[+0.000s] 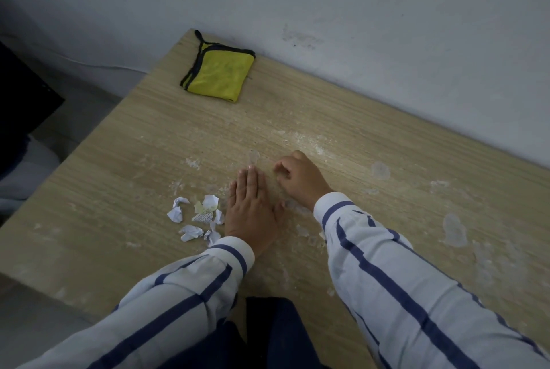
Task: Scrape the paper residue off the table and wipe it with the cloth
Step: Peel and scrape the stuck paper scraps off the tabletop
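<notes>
My left hand (252, 208) lies flat on the wooden table (125, 142), palm down, fingers straight and together. My right hand (300, 179) is just to its right, fingers curled with the fingertips pressed on the tabletop. No tool shows in it. Whitish paper residue (306, 141) streaks the surface beyond my fingers, and more patches (454, 230) lie to the right. A small heap of torn, crumpled paper scraps (198, 217) sits directly left of my left hand. A folded yellow cloth (218, 74) with black edging lies at the far left corner, well away from both hands.
A pale wall (387, 11) runs along the table's far edge. The table's left edge drops to the floor, where a dark object (20, 106) stands. A white cable (98, 63) runs along the wall's base.
</notes>
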`<action>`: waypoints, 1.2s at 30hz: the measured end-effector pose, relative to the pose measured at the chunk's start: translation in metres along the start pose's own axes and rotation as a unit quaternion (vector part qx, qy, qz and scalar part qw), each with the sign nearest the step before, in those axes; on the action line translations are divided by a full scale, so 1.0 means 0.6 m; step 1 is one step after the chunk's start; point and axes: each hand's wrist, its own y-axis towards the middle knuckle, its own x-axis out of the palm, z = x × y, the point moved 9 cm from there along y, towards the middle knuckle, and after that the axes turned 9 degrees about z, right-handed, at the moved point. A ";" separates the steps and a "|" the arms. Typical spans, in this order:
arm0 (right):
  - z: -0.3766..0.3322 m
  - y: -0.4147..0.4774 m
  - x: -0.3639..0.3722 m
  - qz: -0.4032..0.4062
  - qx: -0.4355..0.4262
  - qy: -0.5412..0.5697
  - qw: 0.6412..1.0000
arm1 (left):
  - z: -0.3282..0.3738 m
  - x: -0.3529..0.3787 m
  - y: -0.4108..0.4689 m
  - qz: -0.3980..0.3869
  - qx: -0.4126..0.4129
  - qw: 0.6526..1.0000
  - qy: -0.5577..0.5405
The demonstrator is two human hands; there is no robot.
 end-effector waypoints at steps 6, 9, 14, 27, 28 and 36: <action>-0.006 -0.008 -0.002 0.057 -0.027 -0.025 0.998 | -0.006 0.006 0.003 0.002 0.001 1.000 0.025; 0.001 -0.014 -0.002 0.042 -0.032 -0.019 0.998 | -0.005 0.005 0.003 0.005 0.002 1.000 0.024; -0.013 -0.010 -0.001 0.052 -0.057 -0.061 0.995 | -0.004 0.008 0.002 0.003 0.003 0.999 0.036; -0.010 -0.007 -0.001 -0.009 -0.058 -0.058 0.997 | -0.003 0.006 0.001 0.005 0.003 0.999 0.032; -0.015 -0.007 -0.002 0.002 -0.069 -0.070 0.995 | -0.003 0.006 0.002 0.004 0.003 0.999 0.033; -0.030 0.000 0.004 0.030 -0.034 -0.126 0.991 | -0.001 0.003 0.004 -0.008 -0.001 0.999 0.035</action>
